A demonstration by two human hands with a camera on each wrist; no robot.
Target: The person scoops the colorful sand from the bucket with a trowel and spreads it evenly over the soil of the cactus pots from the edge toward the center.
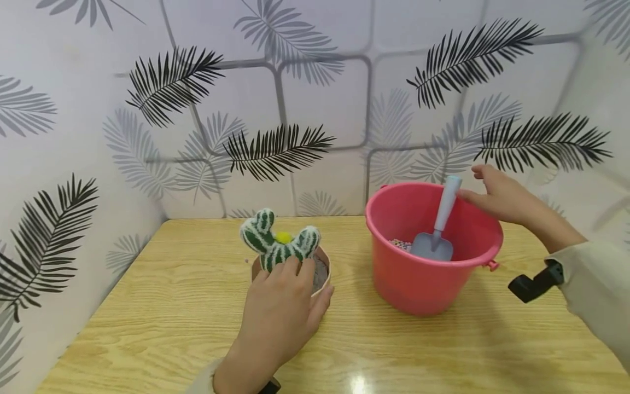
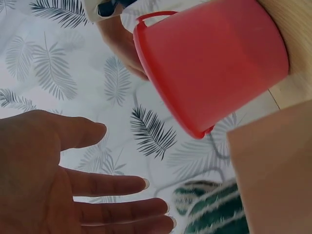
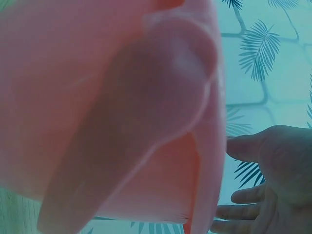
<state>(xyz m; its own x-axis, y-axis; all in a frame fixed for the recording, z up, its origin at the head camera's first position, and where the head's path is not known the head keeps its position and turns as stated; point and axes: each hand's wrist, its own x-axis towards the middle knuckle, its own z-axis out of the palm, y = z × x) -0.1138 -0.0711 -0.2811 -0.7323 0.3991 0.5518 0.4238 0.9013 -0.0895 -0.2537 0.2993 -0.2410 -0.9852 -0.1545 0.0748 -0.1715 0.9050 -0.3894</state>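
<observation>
1. The left hand [image 1: 280,301] reaches over the near side of the potted cactus [image 1: 256,238], its fingers straight and the thumb held apart, pinching nothing that shows. Whether it touches the cactus cannot be told; a careless push there could tilt the fuzzy green stems, since they look light and soft.

2. The tan flowerpot [image 2: 273,170] stands on the wood-grain table [image 1: 162,312], left of the bucket. If the fingers caught its rim off-centre, it could tip and spill the grey soil-like fill [image 1: 321,271].

3. The yellow pompom [image 1: 283,237] sits between the cactus arms, close to the fingertips; a grip placed too high might crush it or pull it loose.

4. The right hand [image 1: 502,194] is at the right-hand rim of the red bucket [image 1: 418,290], thumb and fingers parted, with no grasp visible. Contact with the rim or trowel is unclear. A sideways knock could slide the bucket.

5. The grey trowel [image 1: 445,210] leans inside, blade low and pale handle above the rim. Bumped by that thumb, it could swing round or drop in.

6. Small multicoloured pellets [image 1: 400,244] lie beside the blade; a hasty lift of the trowel could scatter them.
</observation>
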